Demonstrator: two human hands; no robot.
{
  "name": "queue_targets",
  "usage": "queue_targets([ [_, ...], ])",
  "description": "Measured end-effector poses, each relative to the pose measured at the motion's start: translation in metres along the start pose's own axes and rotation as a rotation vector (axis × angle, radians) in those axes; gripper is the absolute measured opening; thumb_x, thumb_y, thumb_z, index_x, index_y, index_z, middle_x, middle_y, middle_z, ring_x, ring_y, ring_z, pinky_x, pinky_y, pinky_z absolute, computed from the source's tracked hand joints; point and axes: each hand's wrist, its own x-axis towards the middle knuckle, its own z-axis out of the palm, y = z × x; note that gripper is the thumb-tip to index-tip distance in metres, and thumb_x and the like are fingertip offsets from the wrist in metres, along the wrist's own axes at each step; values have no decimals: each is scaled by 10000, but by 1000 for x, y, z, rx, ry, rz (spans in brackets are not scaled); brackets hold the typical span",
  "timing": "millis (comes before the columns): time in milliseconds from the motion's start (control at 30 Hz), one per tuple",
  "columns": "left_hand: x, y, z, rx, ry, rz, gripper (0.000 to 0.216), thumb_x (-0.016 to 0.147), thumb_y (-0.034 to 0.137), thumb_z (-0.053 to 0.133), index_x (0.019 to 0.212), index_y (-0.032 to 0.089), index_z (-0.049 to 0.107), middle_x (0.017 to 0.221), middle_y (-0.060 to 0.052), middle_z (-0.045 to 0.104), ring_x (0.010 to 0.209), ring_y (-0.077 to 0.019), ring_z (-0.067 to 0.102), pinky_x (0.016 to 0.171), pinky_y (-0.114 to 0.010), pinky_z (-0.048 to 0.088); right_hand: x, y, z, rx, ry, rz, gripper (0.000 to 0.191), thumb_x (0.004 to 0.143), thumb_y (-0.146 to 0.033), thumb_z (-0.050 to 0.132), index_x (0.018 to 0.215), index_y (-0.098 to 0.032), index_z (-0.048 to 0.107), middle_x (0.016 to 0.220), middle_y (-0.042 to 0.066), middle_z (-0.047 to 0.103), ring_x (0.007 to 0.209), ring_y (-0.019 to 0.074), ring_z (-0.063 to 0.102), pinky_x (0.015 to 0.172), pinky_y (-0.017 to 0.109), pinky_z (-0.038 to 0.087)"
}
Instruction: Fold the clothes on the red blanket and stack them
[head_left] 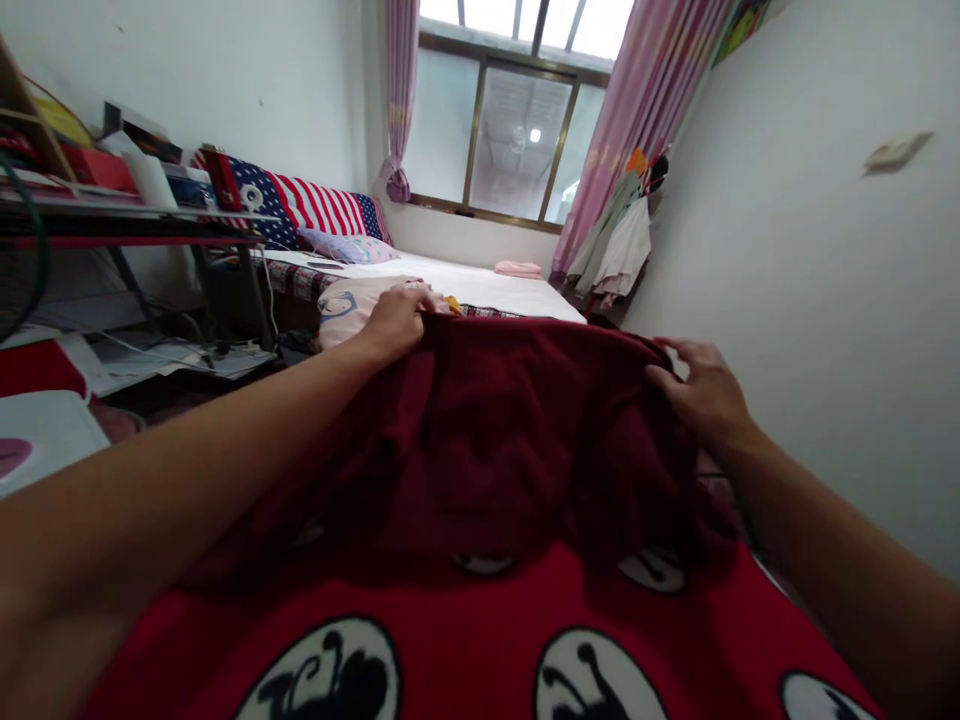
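A dark red garment (pixel 502 420) hangs stretched between my two hands, its lower part meeting the red cloth below. My left hand (pixel 401 318) grips its upper left edge with the fingers closed over it. At the upper right edge, my right hand (pixel 697 385) pinches the fabric between thumb and fingers. Beneath lies a bright red cloth (pixel 465 620) printed with white ovals and black figures. The garment's folds hide part of this cloth. What kind of garment it is I cannot tell.
Ahead is a bed (pixel 450 265) with pillows and a folded pink cloth (pixel 517 269). A cluttered desk (pixel 127 225) stands at the left. Clothes (pixel 619 250) hang beside the pink curtain (pixel 630 110). A white wall (pixel 817 300) bounds the right side.
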Motion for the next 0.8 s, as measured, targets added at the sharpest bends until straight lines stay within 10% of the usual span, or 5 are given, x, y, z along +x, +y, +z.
queue_targets([
  [133,-17,-6,38,47,167,172,460,847,88,501,1306,89,519,1393,-149,457,1286,-217,442,1128,-351,316,-40,-1,49,-130,52,-253,414,830,-325,606,1220,-187,598,1327,136,540,1266,284,474,1082,479,363],
  [367,-128,-37,106,215,-289,602,486,838,118,534,1309,235,549,1422,-100,481,1309,-251,452,1106,-418,363,-154,7,86,-239,-427,-424,625,683,-29,504,1279,-206,564,1434,102,450,1310,267,421,1097,458,354],
  [533,-120,-53,112,333,-322,413,674,755,42,512,1404,220,469,1345,-106,558,1192,-269,544,996,-414,438,-136,34,94,-434,-428,-297,684,691,-8,468,1345,-197,527,1367,117,508,1225,276,488,929,378,472],
  [800,-89,-42,81,388,-294,347,393,736,23,479,989,212,714,964,-68,688,945,-225,634,791,-294,466,-90,27,70,-430,-368,-143,323,733,-101,499,959,-222,696,948,55,679,857,219,625,715,285,445],
])
